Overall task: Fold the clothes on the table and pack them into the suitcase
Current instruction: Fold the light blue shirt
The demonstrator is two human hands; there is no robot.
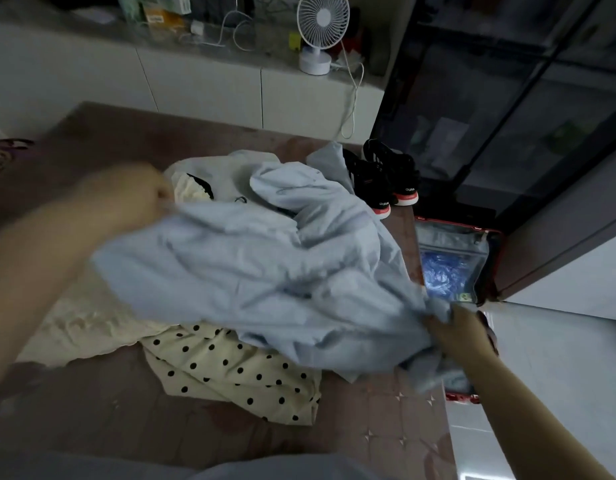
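Evidently your left hand (136, 199) and right hand (455, 329) each grip the limp, lightweight shirt (265, 258) beside the suitcase (453, 237); it will likely sag, so hold its seams.

Pretty dim room tbh. Low white cabinets (202, 88) run along the back with a grey countertop (74, 29) on top. A small white desk fan (323, 19) sits there, cord dangling down the front. Dark glass-front cabinet (507, 98) on the right, pale floor tiles (559, 375) below. The table (91, 410) has a brown patterned cover.
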